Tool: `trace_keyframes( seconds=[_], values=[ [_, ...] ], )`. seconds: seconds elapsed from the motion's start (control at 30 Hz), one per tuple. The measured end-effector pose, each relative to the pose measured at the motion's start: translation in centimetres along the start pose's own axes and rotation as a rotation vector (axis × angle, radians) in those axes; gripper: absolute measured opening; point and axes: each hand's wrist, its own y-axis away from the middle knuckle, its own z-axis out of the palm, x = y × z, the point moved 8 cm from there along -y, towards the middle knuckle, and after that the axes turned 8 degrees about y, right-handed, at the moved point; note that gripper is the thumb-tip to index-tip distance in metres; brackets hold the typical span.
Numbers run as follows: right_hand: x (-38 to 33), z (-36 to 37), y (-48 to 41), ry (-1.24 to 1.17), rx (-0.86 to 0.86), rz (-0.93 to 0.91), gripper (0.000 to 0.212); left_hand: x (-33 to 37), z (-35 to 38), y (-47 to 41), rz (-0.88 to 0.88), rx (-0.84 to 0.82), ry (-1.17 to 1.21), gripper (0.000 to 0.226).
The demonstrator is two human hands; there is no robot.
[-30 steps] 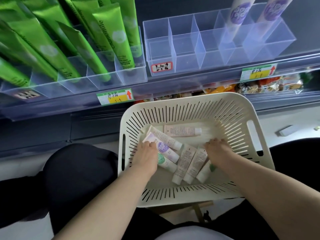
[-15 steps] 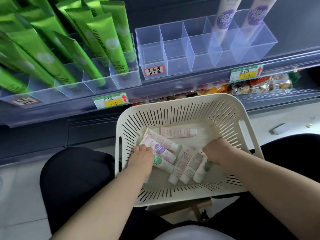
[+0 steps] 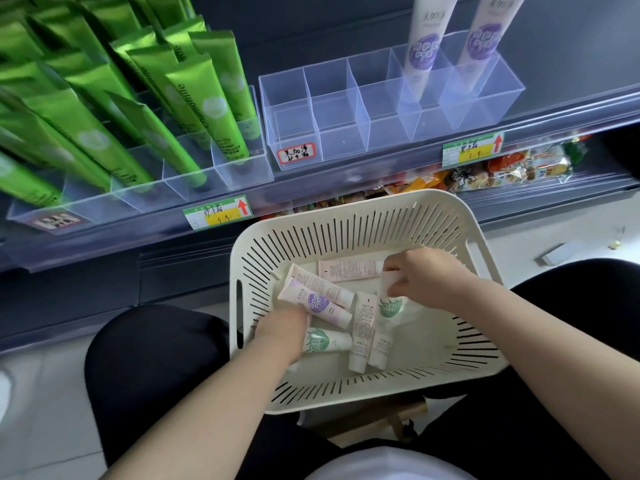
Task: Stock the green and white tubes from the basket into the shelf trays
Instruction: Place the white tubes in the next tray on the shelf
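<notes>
- Shelf, left: glossy green tubes (image 3: 207, 109) lean in a clear divided plastic tray (image 3: 242, 171).
- Left hand (image 3: 284, 332) is in the cream slotted plastic basket (image 3: 329, 233), fingers curled over the tail of a flat-lying green-logo white tube (image 3: 327, 341).
- Right hand (image 3: 426, 278) pinches the tail of a second green-logo white tube (image 3: 389, 306), still inside the basket.
- Shelf, right: second clear tray (image 3: 339, 133) with two purple-logo tubes (image 3: 420, 46) in its right cells.

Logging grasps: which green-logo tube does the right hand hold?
The central tube, pinched by its flat end; the other tube lies at the left hand.
</notes>
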Motion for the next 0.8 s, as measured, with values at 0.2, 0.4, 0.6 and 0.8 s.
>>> trace_keyframes(
  seconds=[0.2, 0.4, 0.6, 0.8],
  values=[
    [-0.2, -2.5, 1.2, -0.046, 0.204, -0.03, 0.015, 0.6, -5.9, 2.1, 0.056, 0.222, 0.424, 0.013],
    [1.5, -8.1, 5.2, -0.027, 0.466, 0.038, 0.023, 4.0, -13.0, 6.9, 0.233, 0.487, 0.613, 0.012],
    [3.5, -16.4, 8.8, 0.047, 0.768, 0.109, 0.036, 8.3, -26.2, 13.3, 0.508, 0.945, 0.713, 0.021],
    [5.9, -23.4, 10.9, 0.05, 0.953, 0.19, 0.04, 11.7, -35.7, 15.4, 0.528, 1.185, 0.766, 0.019]
  ],
)
